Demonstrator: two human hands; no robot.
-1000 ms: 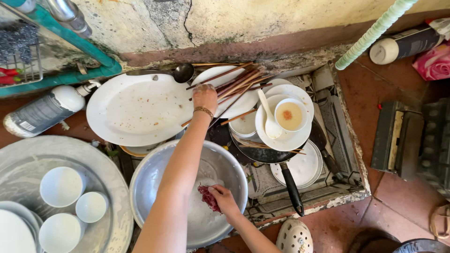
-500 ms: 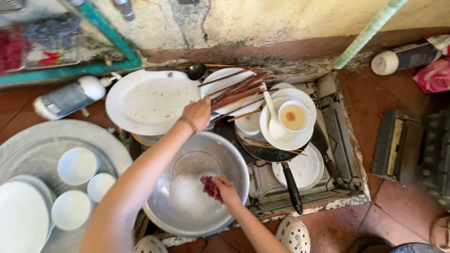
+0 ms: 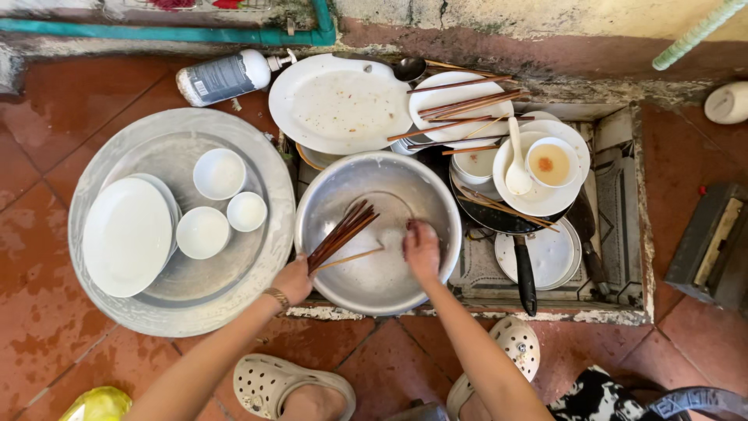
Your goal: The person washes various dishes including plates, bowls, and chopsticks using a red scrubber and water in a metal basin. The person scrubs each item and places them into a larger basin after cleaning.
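Head view, checked left to right against the steel basin [image 3: 379, 187]. Left of the basin, a round metal tray [image 3: 101, 312] carries a white plate [image 3: 127, 236] and three small white bowls [image 3: 220, 173]. Your left hand [image 3: 294, 281] sits at the basin's near-left rim, fingers closed around a bundle of dark chopsticks [image 3: 340, 232] that fans over the basin's inside. Your right hand [image 3: 421, 249] is inside the basin, fingers curled; whether it grips anything, you cannot tell. Right of the basin, dirty dishes [image 3: 538, 168] are stacked in a floor sink [image 3: 635, 234].
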